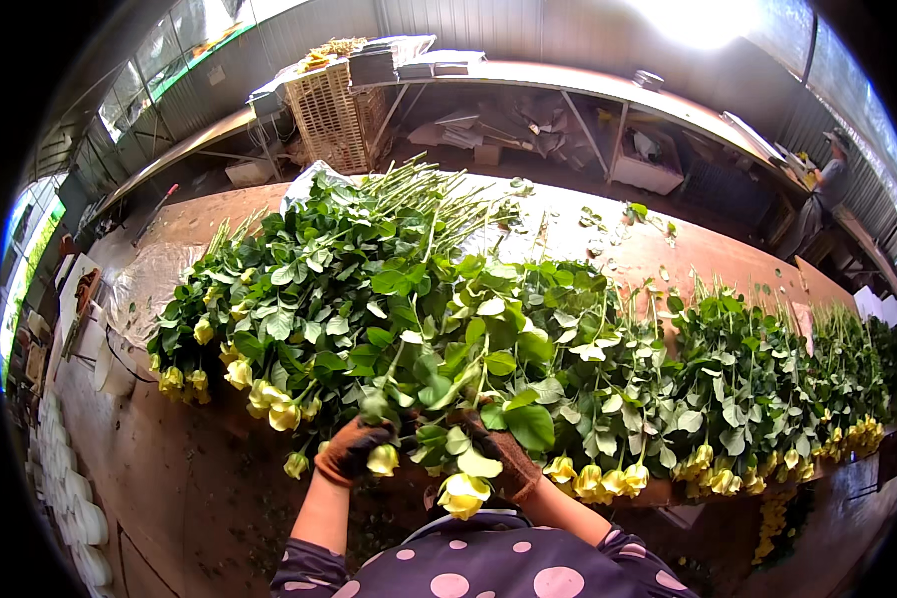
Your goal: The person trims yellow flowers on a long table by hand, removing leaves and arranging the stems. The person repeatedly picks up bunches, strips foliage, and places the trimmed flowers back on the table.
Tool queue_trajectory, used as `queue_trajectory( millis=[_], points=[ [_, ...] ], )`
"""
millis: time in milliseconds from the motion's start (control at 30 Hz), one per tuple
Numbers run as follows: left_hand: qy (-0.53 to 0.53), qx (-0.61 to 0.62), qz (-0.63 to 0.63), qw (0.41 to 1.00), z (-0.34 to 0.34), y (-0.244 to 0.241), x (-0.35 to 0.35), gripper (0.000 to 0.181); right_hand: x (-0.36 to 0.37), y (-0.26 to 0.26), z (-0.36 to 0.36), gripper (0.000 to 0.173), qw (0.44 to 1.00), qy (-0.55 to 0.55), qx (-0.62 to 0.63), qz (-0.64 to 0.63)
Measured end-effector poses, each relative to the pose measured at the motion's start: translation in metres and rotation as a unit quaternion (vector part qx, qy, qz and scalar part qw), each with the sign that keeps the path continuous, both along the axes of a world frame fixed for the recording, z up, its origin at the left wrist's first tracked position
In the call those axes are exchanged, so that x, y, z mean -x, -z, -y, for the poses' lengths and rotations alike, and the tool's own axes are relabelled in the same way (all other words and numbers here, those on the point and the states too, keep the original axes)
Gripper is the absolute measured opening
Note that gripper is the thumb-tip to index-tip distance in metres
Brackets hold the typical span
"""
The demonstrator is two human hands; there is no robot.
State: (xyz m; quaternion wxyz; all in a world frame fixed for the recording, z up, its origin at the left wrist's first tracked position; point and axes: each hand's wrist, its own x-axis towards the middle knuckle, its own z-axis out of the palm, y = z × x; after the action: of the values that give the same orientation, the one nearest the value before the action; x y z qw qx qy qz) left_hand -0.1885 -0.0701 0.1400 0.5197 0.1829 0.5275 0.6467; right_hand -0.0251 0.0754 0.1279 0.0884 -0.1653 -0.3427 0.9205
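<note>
Both my hands wear orange-brown and black work gloves. My left hand [355,448] is at the near edge of the rose heap, at a rose stem just above a yellow bloom; leaves and blur hide its fingertips. To its right, my right hand [502,448] is among leafy stems, its fingers largely covered by leaves. Between the hands, nearest my body, hangs a pale yellow rose [464,495]. A large heap of cut yellow roses [329,276] lies across the table, blooms towards me and stems pointing away. More roses [725,389] lie in bunches along the right side.
The wooden table [717,247] bears loose leaves and a clear plastic sheet [149,284]. Beyond stand a plastic crate [329,112] and a long shelf [553,75]. White buckets [82,516] line the floor at left. A person [830,179] stands far right.
</note>
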Motion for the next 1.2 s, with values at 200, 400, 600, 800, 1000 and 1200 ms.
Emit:
queue_trajectory(
  millis=[200, 400, 600, 800, 1000, 1200],
  points=[
    [0.136, 0.151, -0.463, 0.862, -0.039, 0.152, -0.036, 0.054, 0.023, 0.018, -0.007, 0.031, 0.907, 0.007, -0.415, -0.069],
    [0.082, 0.379, -0.494, 0.778, -0.048, 0.108, -0.04, 0.067, 0.062, -0.026, -0.118, 0.023, 0.867, 0.236, -0.435, 0.063],
    [0.041, 0.131, -0.258, 0.956, -0.018, 0.136, 0.012, 0.049, -0.01, -0.006, -0.126, 0.035, 0.799, 0.243, -0.533, 0.136],
    [0.109, -0.006, -0.076, 0.991, 0.012, 0.102, 0.039, 0.04, -0.027, -0.002, -0.069, 0.043, 0.527, 0.065, -0.734, 0.424],
    [0.164, -0.057, -0.377, 0.91, -0.008, 0.059, 0.003, 0.023, 0.015, 0.05, 0.003, 0.052, 0.852, -0.059, -0.469, 0.224],
    [0.131, 0.012, -0.214, 0.968, 0.001, 0.059, -0.02, 0.034, 0.011, 0.109, 0.004, 0.031, 0.842, -0.003, -0.474, 0.256]
  ],
)
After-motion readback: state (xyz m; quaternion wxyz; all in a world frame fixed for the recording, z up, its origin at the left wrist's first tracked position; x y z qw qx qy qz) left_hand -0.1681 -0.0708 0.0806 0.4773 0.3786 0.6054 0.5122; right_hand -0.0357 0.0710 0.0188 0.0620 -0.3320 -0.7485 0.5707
